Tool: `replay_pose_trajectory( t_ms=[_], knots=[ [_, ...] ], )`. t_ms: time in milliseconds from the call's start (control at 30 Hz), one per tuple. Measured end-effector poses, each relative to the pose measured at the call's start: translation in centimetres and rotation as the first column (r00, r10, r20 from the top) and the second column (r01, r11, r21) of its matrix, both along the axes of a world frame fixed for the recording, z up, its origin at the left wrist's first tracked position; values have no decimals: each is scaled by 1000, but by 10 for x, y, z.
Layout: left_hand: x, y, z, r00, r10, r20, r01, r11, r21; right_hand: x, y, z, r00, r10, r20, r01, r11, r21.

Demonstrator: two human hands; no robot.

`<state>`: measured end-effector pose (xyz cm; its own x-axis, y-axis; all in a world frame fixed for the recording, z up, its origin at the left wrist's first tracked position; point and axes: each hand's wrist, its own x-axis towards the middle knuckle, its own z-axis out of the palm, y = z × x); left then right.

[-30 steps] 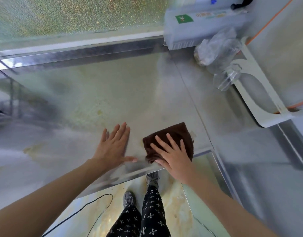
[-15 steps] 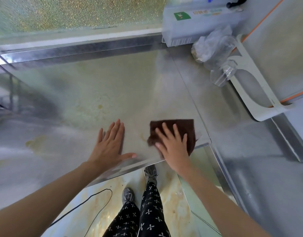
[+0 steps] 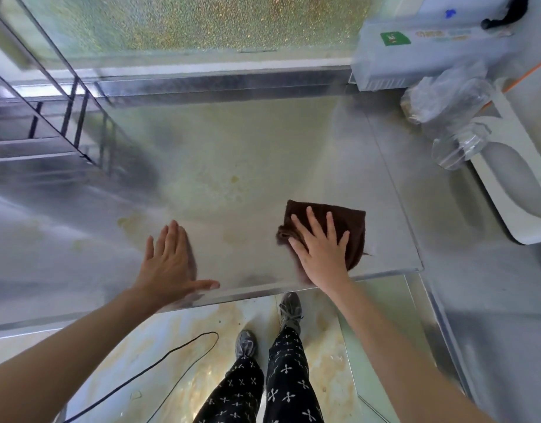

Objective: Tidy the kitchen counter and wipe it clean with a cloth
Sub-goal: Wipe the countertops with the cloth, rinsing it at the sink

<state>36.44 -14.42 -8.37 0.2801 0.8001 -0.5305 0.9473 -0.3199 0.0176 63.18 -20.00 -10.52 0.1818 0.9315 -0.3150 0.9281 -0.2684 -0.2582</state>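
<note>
The right hand point(image 3: 322, 251) lies flat, fingers straight and spread, pressing the brown cloth point(image 3: 339, 221) onto the steel counter point(image 3: 263, 148) near its front right corner; a second ago the cloth sat bunched closer to the front lip, and it has since slid a little away from the edge and spread flatter under the palm — a wiping stroke in progress, by the look of it. The left hand point(image 3: 171, 264) is also open, palm down and fingers straight on the bare metal just beside the front edge, holding nothing; it has hardly shifted, so it seems to be bracing. Yellowish stains point(image 3: 232, 184) lie farther back, beyond the cloth, untouched as yet; the wiping has much surface left to cover — and the clear plastic bags point(image 3: 446, 96) at the back right remain to tidy.
</note>
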Motion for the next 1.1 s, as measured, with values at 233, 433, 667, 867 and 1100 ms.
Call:
replay_pose_trajectory(
  t_ms=[233,433,667,867,1100],
  knots=[
    [4,3,2,998,-7,-66,4,999,-44,-19,-24,-7,851,516,96,-516,856,-25],
    [3,2,2,999,10,-51,-13,998,-59,5,54,1,997,61,-47,-61,998,6],
    [0,1,1,1000,15,3,-15,999,-50,-79,11,-5,951,309,30,-310,950,43],
    [-3,2,-2,1000,-14,18,15,999,-48,-55,-22,-12,717,688,110,-692,722,-1],
    [-6,3,-7,999,-13,35,14,1000,-28,-57,93,-1,983,184,-21,-184,983,-1]
  ],
)
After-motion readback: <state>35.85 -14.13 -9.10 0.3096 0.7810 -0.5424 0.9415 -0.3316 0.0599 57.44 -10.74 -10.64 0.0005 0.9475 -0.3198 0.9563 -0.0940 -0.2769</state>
